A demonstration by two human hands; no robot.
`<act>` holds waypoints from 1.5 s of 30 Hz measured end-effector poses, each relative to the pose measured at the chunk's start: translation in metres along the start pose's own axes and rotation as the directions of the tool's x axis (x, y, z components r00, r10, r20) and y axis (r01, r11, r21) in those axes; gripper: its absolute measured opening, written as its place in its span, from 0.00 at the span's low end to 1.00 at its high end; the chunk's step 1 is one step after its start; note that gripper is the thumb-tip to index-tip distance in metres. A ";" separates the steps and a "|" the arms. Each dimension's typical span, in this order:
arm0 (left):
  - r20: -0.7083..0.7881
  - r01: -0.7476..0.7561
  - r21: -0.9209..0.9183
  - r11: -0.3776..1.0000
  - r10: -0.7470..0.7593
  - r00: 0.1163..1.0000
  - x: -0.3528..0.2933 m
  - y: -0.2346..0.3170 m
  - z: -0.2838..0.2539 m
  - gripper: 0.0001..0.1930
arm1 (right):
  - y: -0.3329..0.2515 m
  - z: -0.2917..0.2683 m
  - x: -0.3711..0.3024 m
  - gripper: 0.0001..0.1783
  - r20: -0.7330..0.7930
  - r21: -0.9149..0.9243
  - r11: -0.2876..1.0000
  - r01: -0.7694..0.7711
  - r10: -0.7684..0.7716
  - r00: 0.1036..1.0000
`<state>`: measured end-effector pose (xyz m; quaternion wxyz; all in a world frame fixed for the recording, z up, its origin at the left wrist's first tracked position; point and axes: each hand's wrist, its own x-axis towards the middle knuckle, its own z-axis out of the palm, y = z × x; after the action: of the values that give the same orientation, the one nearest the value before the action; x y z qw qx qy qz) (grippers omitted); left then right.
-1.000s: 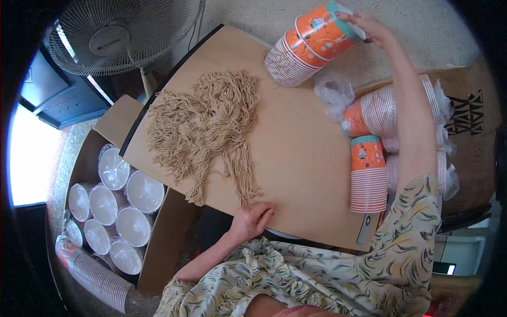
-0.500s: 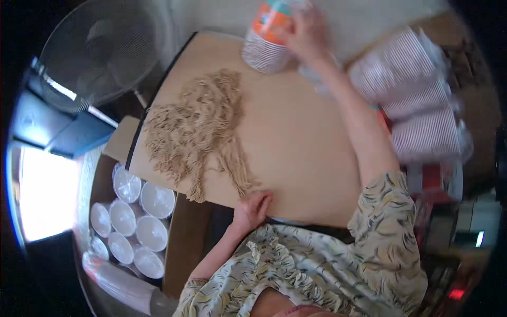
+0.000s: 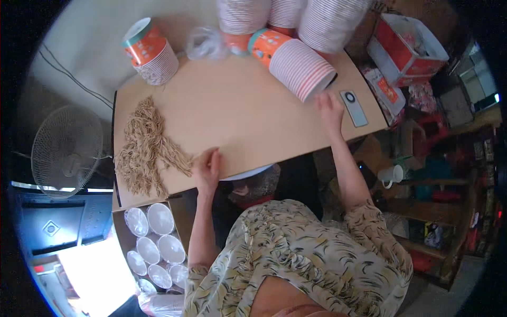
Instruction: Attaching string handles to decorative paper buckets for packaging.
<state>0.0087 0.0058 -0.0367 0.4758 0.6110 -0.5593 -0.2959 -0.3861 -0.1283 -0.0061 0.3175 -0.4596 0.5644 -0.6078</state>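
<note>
Near the table's front edge rests my left hand [image 3: 207, 168], its fingers curled closed. Loose ends of a tan bundle of twine strands [image 3: 145, 150] lie against it; whether any strand is between the fingers is hidden. My right hand [image 3: 330, 112] is at the open end of a stack of paper cups [image 3: 301, 67] lying on its side, orange and teal at its base end. The fingers close at the lowest rim. At the far left, an upside-down stack of similar paper cups [image 3: 153, 55] stands apart from both hands.
Wrapped cup stacks [image 3: 330, 24] and a crumpled clear bag [image 3: 207, 43] line the table's [image 3: 237, 108] back. A phone-like grey slab [image 3: 354, 108] lies at right, near a red and white box [image 3: 406, 50]. Left are a fan [image 3: 67, 150] and a carton of wrapped cups [image 3: 160, 219].
My right hand has let go of the cup stack at the back and come over to the lying stack at right. The view has shifted rightward; my left hand stays by the twine.
</note>
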 end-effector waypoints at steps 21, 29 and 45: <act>0.213 -0.654 0.182 0.735 0.620 0.756 0.156 0.189 0.259 0.16 | -0.023 0.008 0.057 0.13 0.161 0.088 0.990 0.109 -0.122 0.979; 0.172 -0.632 0.080 0.771 0.614 0.770 0.145 0.178 0.268 0.18 | -0.033 -0.064 0.009 0.15 0.033 -0.264 0.949 0.174 -0.171 0.985; -0.244 0.020 0.110 0.994 0.007 0.970 -0.021 0.021 0.024 0.07 | -0.120 0.033 -0.116 0.07 0.675 -0.117 0.517 0.848 -0.585 0.450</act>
<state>-0.0259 0.0220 -0.0300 0.5051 0.6701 -0.5102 -0.1884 -0.2965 -0.0168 0.0858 0.0559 -0.8722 0.3075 -0.3764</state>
